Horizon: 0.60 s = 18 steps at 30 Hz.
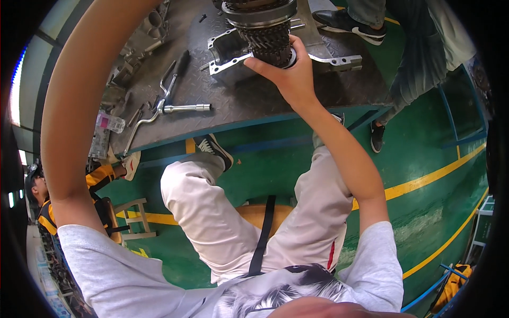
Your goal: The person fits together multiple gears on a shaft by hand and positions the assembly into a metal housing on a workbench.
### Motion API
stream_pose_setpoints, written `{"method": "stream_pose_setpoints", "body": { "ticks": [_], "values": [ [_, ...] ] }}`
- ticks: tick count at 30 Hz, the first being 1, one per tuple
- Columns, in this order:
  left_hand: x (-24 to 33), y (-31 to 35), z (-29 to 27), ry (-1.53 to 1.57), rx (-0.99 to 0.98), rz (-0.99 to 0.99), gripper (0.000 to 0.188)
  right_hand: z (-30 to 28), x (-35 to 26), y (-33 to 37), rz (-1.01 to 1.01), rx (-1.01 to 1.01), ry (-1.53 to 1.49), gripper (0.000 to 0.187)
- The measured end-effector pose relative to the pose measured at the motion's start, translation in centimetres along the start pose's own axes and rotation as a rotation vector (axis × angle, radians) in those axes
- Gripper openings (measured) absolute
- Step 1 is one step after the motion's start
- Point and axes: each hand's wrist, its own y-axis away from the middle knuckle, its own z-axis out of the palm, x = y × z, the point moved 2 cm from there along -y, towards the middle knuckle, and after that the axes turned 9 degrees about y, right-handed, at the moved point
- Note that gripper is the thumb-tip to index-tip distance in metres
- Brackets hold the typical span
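A dark metal gear shaft point(265, 38), stacked with toothed gears and rings, stands over an open silver gearbox housing point(237, 64) at the far edge of the view. My right hand point(294, 79) is closed around the shaft's near end, its thumb on the left and fingers on the right. Some of those fingers are hidden behind the gears. Reaching up along the left side, my left arm runs out past the top edge, so its hand is out of sight.
A steel-topped workbench point(159, 127) bears a cranked socket wrench point(185, 107), a black-handled tool point(182, 64), metal castings point(151, 26) and a plastic bottle point(111, 122). Another person's legs point(419, 53) are at the right. A seated person point(40, 188) is at the left.
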Motion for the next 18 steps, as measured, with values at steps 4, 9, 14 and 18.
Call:
{"method": "stream_pose_setpoints", "body": {
  "ticks": [4,9,14,18],
  "values": [
    [0.0,0.2,0.0,-0.02,0.005,-0.018,0.071,0.1,-0.1,0.0,0.077,-0.011,-0.018,0.087],
    [-0.3,0.2,0.3,-0.02,-0.025,-0.018,0.073,0.0,0.3,0.0,0.052,-0.048,0.074,0.085],
    [-0.5,-0.5,0.9,-0.022,-0.026,-0.019,0.072,-0.2,1.0,-0.2,0.046,-0.044,0.136,0.091],
    [-0.5,-0.8,1.0,0.007,-0.057,-0.035,0.072,-0.4,1.1,0.2,-0.01,-0.038,0.169,0.094]
  ]
}}
